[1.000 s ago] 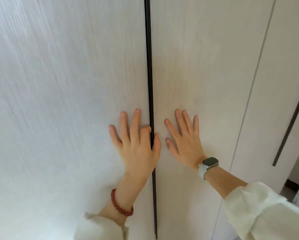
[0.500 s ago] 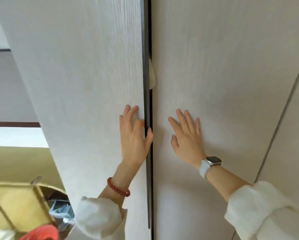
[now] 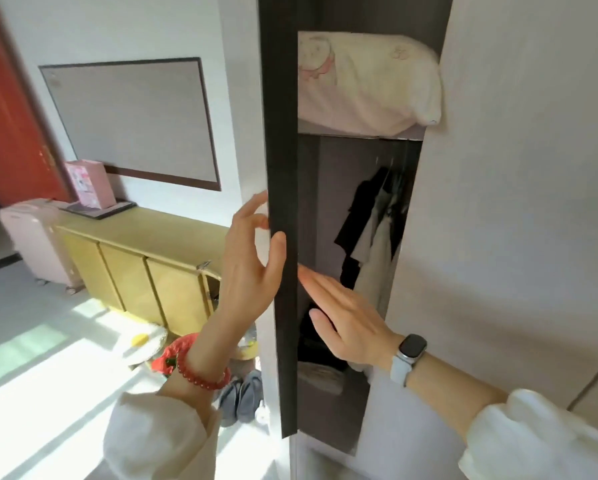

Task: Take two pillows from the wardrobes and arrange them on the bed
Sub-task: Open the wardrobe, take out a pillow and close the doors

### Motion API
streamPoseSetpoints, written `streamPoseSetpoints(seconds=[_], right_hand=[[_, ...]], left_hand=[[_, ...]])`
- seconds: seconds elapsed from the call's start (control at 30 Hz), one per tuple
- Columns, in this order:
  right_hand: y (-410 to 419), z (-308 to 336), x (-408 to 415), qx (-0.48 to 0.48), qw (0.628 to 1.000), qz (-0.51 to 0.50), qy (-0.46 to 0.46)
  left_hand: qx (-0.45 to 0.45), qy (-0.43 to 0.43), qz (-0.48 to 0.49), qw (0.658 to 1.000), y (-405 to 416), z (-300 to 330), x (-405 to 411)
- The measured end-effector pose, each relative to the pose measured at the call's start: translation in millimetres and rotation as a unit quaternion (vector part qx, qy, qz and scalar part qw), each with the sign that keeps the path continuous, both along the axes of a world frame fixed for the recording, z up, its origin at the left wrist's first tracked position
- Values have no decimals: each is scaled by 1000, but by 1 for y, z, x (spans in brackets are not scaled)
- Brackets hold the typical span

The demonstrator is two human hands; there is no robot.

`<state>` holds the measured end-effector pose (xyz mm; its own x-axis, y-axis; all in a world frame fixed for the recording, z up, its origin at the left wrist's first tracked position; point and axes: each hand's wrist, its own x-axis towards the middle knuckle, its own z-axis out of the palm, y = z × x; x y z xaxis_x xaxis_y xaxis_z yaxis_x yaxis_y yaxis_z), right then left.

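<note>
Left hand: thumb hooked round dark edge of left wardrobe door, fingers behind on pale outer face, loosely pinching the door edge; door seen nearly edge-on, swung wide. Right hand: flat, fingers together and extended, holding nothing, reaching into the opening just beside that door edge, at the height of the hanging section. Right wardrobe door: only partly swung out, covering the right part of the opening.

Pillow: pale, printed, on upper shelf, well above both hands. Long axis runs left-right along shelf front edge; right end bulges over the shelf's right front corner, beside the right door's edge; left end hidden behind left door edge. Hanging clothes below the shelf, between right hand and pillow.

Judgement: right hand nearer and already inside; next reach goes straight up. Right door likely needs more swing for a two-handed lift. Only one pillow in view; second not visible here.
</note>
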<state>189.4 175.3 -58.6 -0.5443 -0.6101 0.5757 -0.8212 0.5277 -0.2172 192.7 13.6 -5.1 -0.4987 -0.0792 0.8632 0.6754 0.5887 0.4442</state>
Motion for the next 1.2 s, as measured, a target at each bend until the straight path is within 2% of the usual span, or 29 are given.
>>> streamPoseSetpoints(seconds=[0.13, 0.27, 0.5, 0.6, 0.7, 0.77, 0.83, 0.97, 1.2], right_hand=[[-65, -1, -1, 23, 998, 67, 2], [-131, -3, -6, 51, 996, 77, 2], [-196, -2, -18, 48, 997, 61, -4], [-193, -2, -25, 26, 998, 47, -45], [-170, -2, -29, -10, 998, 18, -56], [-145, -2, -32, -11, 999, -3, -49], [-114, 0, -36, -5, 998, -33, -47], [-44, 12, -45, -11, 990, -137, -32], [91, 49, -59, -4, 949, -315, 26]], left_hand=[[24, -7, 85, 996, -59, -3, 29], [42, -55, 189, 980, -119, -12, 37], [45, -116, 210, 970, -196, -5, 25], [55, -77, 265, 960, -196, -10, 29], [0, -7, 319, 948, -172, -32, 34], [-58, -11, 286, 956, -148, -49, 33], [-102, -53, 227, 967, -124, -58, 22], [-101, -119, 96, 983, -72, -51, -24], [-108, -122, -52, 985, 66, -14, -124]])
